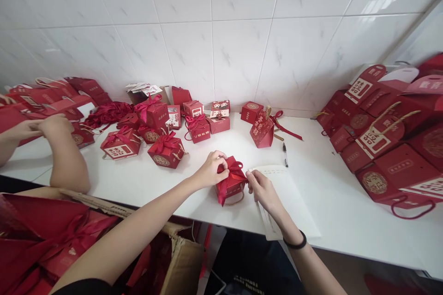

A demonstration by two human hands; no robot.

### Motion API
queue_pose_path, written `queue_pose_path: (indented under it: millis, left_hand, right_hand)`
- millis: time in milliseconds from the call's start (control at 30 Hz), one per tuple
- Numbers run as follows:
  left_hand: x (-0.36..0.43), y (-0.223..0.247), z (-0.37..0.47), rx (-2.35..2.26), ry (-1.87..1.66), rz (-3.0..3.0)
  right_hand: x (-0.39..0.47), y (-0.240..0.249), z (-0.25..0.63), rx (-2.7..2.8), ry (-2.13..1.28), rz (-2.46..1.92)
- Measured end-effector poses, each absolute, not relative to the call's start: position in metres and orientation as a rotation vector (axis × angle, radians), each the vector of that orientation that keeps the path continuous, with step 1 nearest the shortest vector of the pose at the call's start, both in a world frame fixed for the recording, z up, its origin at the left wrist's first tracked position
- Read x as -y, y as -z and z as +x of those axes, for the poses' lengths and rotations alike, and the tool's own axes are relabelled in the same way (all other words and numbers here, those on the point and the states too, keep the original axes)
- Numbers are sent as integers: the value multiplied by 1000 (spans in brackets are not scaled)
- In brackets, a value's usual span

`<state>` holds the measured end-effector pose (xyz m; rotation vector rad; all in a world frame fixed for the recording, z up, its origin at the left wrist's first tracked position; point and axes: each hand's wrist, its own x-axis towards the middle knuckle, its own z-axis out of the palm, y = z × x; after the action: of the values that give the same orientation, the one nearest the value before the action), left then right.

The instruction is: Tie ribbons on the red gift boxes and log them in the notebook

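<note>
In the head view a small red gift box (231, 189) stands near the table's front edge, with a rope handle hanging down its front. A red ribbon (236, 171) is tied in a bow across its top. My left hand (212, 169) pinches the ribbon on the left side of the bow, fingers closed. At the box's right corner, my right hand (259, 186) has its thumb and fingers pressed together on the ribbon's other side. White paper sheets (289, 198) lie partly under my right hand and forearm.
Finished-looking red boxes with bows (166, 150) stand to the left. A pen (285, 154) and a tilted red box (262, 131) lie beyond the paper. Red boxes (384, 166) are piled at the right. Another person's arms (67, 152) rest at the left, above a cardboard carton (185, 258).
</note>
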<state>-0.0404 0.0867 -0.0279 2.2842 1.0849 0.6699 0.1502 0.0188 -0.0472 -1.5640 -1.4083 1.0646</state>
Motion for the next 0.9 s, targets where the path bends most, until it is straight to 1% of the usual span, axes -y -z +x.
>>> queue_pose_path:
  millis: [67,167,400,667,900]
  left_hand:
    - [-87,28,-41,-1084,-671,2286]
    - [-87,28,-41,-1075,-667,2282]
    - [-87,30,-39,-1082,-662,2253]
    - [-87,29,-37,-1079,-632,2272]
    - [-87,29,-37,-1067,-623,2281]
  right_hand:
    - [-22,52,145,1328,-1172,-1524]
    - [-25,57,143,1263,-1229,-1485]
    - [-19,53,150,1325,-1343,-1339]
    - [-6,49,147,1486,-1171,-1416]
    - [-3,52,151,1593,-1131,-1325]
